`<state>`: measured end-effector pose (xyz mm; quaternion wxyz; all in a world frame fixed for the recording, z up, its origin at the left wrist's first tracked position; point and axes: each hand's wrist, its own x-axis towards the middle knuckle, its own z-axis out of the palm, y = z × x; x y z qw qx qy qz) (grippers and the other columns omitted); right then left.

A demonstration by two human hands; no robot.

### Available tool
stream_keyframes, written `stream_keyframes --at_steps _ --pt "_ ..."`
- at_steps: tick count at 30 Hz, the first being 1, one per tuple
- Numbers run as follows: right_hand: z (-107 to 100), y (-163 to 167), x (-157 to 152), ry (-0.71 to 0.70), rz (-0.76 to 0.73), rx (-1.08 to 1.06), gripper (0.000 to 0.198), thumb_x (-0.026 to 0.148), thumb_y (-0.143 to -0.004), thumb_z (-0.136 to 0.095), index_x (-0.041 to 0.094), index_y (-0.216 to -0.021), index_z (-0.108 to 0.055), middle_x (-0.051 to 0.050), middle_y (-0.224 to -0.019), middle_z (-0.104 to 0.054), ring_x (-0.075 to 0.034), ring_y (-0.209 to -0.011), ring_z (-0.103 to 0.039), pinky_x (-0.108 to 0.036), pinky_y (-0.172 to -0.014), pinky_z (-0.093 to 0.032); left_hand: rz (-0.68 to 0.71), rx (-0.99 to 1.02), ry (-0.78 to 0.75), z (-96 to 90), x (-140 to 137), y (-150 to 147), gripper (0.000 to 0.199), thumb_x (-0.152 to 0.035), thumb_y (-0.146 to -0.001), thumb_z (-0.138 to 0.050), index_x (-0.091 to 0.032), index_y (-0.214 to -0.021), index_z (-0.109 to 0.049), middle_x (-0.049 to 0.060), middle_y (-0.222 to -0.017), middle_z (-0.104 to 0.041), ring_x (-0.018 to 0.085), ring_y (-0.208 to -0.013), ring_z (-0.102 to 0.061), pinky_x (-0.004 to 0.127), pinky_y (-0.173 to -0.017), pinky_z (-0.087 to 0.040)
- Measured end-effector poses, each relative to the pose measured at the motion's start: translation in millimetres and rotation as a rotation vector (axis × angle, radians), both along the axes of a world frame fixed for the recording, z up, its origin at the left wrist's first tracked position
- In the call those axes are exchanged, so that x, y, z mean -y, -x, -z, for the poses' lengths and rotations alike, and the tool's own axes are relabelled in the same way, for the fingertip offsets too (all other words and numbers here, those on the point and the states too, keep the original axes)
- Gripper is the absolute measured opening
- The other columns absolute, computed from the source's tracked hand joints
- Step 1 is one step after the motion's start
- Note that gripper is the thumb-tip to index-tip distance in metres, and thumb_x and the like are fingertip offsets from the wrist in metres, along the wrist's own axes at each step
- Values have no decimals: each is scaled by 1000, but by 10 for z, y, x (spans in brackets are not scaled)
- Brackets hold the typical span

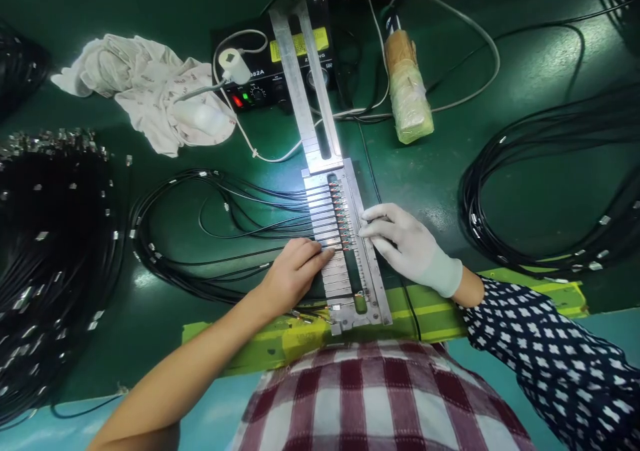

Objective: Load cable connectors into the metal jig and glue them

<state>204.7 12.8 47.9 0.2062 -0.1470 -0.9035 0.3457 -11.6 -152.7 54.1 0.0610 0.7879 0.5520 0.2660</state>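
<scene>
A metal slotted fixture (327, 274) lies on the green table, with several black cables (280, 223) laid side by side in its grooves. Their stripped ends, showing small coloured wires (342, 212), reach over the long slot. My left hand (295, 271), bare, is closed at the fixture's left side, thumb and fingertips pinching a black cable in one groove. My right hand (413, 247) wears a white glove. Its fingers are apart, with the tips resting on the fixture's right rail (373, 264); nothing held shows between them.
Behind the fixture stands a black control box (270, 81) with a metal bracket (295, 71) in front. A white cloth (150, 84) lies left of it, a wrapped tool (407, 84) right. Coiled cables (480, 217) sit at right, a dense cable bundle (55, 251) at left. Yellow-green tape (240, 341) lines the front edge.
</scene>
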Motion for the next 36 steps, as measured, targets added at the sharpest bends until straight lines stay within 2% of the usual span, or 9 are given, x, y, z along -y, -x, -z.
stream_keyframes --at_steps 4,7,10,16,20,24,27,31,36 --pt "28 -13 12 -117 -94 -6 29 8 -89 -48 23 -110 -61 -11 -132 -52 -29 -107 -55 -52 -89 -51 -86 -82 68 -35 96 -37 35 -9 -96 -45 -16 -127 -60 11 -102 -61 20 -94 -54 34 -80 -43" --pt "23 1 5 -88 -98 3 31 4 -86 -48 24 -107 -60 -10 -130 -52 -29 -108 -54 -52 -91 -50 -181 -217 80 -33 177 -83 40 -9 -96 -44 -21 -131 -59 8 -93 -58 18 -82 -50 32 -72 -38" --pt "15 19 -5 -67 -85 -5 28 4 -88 -49 23 -105 -60 -10 -127 -54 -28 -108 -55 -52 -93 -50 -171 -225 110 -22 218 -99 43 -9 -96 -43 -21 -136 -55 6 -88 -55 17 -76 -47 29 -67 -36" --pt "29 22 -9 -62 -88 -23 28 3 -88 -50 23 -105 -60 -9 -126 -55 -28 -109 -55 -51 -94 -50 -282 -189 113 -36 193 -42 19 -17 -96 -53 -16 -114 -59 10 -103 -63 21 -92 -54 33 -75 -40" --pt "36 24 -7 -66 -75 -49 25 5 -91 -49 23 -104 -60 -10 -124 -56 -27 -108 -56 -51 -93 -51 -248 -239 144 -71 159 -22 13 -16 -97 -49 -15 -106 -59 9 -95 -63 21 -86 -52 34 -75 -42" --pt "39 26 -5 -63 -69 -53 24 6 -92 -48 24 -104 -61 -9 -124 -56 -27 -110 -56 -52 -93 -51 -243 -109 181 -167 162 -7 14 -16 -98 -47 -17 -108 -57 7 -94 -60 17 -85 -55 29 -76 -47" --pt "42 24 -5 -64 -66 -49 24 6 -92 -48 23 -103 -62 -9 -125 -56 -28 -110 -56 -52 -93 -51 -252 -50 141 -206 179 -6 11 -15 -97 -49 -18 -105 -56 5 -93 -58 15 -82 -56 26 -72 -48" --pt "38 24 -7 -58 -64 -47 25 6 -92 -49 23 -104 -62 -9 -125 -56 -28 -110 -57 -52 -93 -51 -256 -74 90 -155 174 -26 9 -13 -96 -50 -18 -99 -57 5 -90 -58 15 -80 -56 26 -71 -48" --pt "20 29 -6 -49 -62 -41 25 6 -91 -50 24 -102 -63 -9 -124 -57 -28 -111 -57 -53 -94 -51 -225 -72 91 -97 175 -10 16 -12 -96 -49 -17 -107 -59 6 -93 -57 16 -83 -56 26 -73 -49"
